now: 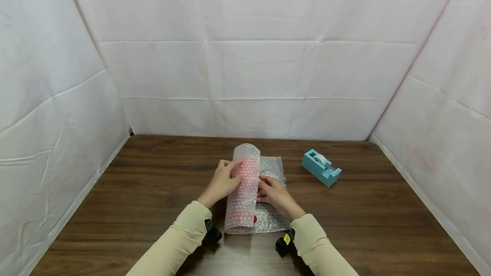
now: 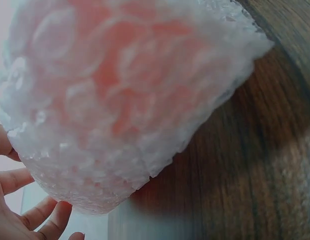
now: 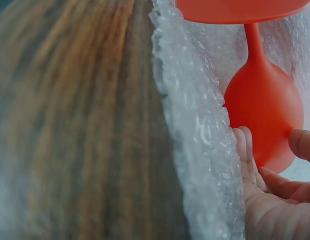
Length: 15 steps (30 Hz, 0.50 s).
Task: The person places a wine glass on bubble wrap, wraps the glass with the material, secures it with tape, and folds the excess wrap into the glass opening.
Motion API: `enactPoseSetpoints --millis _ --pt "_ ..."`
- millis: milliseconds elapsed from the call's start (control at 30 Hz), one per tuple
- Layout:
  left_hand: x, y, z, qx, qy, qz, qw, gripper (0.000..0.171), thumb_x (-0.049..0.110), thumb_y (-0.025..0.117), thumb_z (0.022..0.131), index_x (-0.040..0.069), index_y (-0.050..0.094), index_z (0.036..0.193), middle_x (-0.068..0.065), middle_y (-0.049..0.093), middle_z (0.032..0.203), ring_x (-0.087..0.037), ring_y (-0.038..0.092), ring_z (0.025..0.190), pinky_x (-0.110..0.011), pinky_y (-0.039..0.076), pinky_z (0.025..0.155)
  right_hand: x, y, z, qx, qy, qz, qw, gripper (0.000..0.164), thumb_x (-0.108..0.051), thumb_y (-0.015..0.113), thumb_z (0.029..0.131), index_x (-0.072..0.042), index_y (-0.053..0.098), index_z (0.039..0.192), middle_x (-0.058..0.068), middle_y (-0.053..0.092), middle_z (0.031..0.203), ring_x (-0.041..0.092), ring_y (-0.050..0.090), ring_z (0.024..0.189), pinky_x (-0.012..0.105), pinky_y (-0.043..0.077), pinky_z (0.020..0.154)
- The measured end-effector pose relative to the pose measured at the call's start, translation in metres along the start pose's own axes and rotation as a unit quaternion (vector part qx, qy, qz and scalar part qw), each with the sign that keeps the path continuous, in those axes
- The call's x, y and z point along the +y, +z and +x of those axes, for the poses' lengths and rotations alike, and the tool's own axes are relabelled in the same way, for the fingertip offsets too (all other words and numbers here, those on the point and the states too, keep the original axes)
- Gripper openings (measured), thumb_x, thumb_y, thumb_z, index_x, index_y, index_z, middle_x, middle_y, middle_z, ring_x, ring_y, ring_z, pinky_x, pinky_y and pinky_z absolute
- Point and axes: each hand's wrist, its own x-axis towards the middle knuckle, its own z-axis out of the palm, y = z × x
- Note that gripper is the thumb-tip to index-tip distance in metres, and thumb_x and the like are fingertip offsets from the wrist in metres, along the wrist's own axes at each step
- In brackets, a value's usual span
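Observation:
A red wine glass (image 3: 267, 107) lies on a sheet of clear bubble wrap (image 1: 271, 221), one side of which is folded over it. In the head view the fold hides most of the glass, which shows pink through the bubbles. My left hand (image 1: 224, 180) holds the folded side from the left, its thumb and fingers bent against the outer face. From the right, my right hand (image 1: 274, 193) reaches to the opening of the fold. The right wrist view shows that hand gripping the glass's bowl, thumb on one side and fingers beneath, with the stem and round foot beyond.
A light blue tape dispenser (image 1: 321, 167) with a roll of tape stands to the right of the wrap on the dark wooden table (image 1: 161, 208). White cloth walls (image 1: 245, 71) enclose the table at the back and both sides.

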Motion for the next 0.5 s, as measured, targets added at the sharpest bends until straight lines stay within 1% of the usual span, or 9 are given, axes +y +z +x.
enactPoseSetpoints --millis 133,233,333,400,500 --pt "0.0009 0.0001 0.0003 0.001 -0.004 0.012 0.9999 0.053 0.015 0.058 0.087 0.014 0.051 0.139 -0.017 0.043 0.123 -0.024 0.047 0.089 -0.036 0.037 0.072 0.0005 0.0 0.0004 0.009 0.0 -0.005 1.0 0.047 -0.013 0.042 0.102 0.005 0.034 0.144 0.01 0.056 0.104 0.012 0.058 0.077 0.029 0.054 0.073" --pt "0.002 0.0008 0.0006 0.004 -0.005 0.021 0.9998 0.052 0.016 0.059 0.087 0.014 0.052 0.139 -0.016 0.044 0.124 -0.026 0.049 0.094 -0.045 0.036 0.079 0.001 -0.0007 0.0003 0.009 -0.001 -0.009 1.0 0.047 -0.013 0.041 0.102 0.006 0.034 0.143 0.01 0.056 0.103 0.013 0.058 0.077 0.03 0.054 0.073" --pt "0.0031 0.0016 0.0009 0.007 -0.006 0.026 0.9996 0.051 0.017 0.06 0.087 0.014 0.053 0.138 -0.016 0.045 0.124 -0.028 0.051 0.099 -0.053 0.033 0.085 0.001 -0.0023 -0.0009 0.001 -0.005 -0.015 1.0 0.047 -0.014 0.04 0.103 0.006 0.032 0.144 0.013 0.057 0.106 0.013 0.059 0.078 0.031 0.054 0.075" --pt "0.0036 0.0024 0.0015 0.007 -0.008 0.029 0.9995 0.051 0.018 0.06 0.087 0.015 0.053 0.138 -0.016 0.045 0.124 -0.029 0.052 0.1 -0.055 0.033 0.086 0.0008 -0.0037 -0.0019 -0.006 -0.002 -0.017 1.0 0.047 -0.015 0.04 0.103 0.006 0.032 0.145 0.015 0.058 0.111 0.013 0.06 0.08 0.032 0.054 0.077" --pt "0.0042 0.0035 0.0024 0.006 -0.011 0.036 0.9993 0.051 0.019 0.06 0.087 0.015 0.053 0.138 -0.016 0.046 0.124 -0.027 0.053 0.097 -0.053 0.032 0.085 0.0 -0.0057 -0.0037 -0.019 -0.005 -0.022 1.0 0.047 -0.015 0.038 0.104 0.007 0.031 0.145 0.02 0.057 0.119 0.013 0.061 0.084 0.034 0.054 0.08"
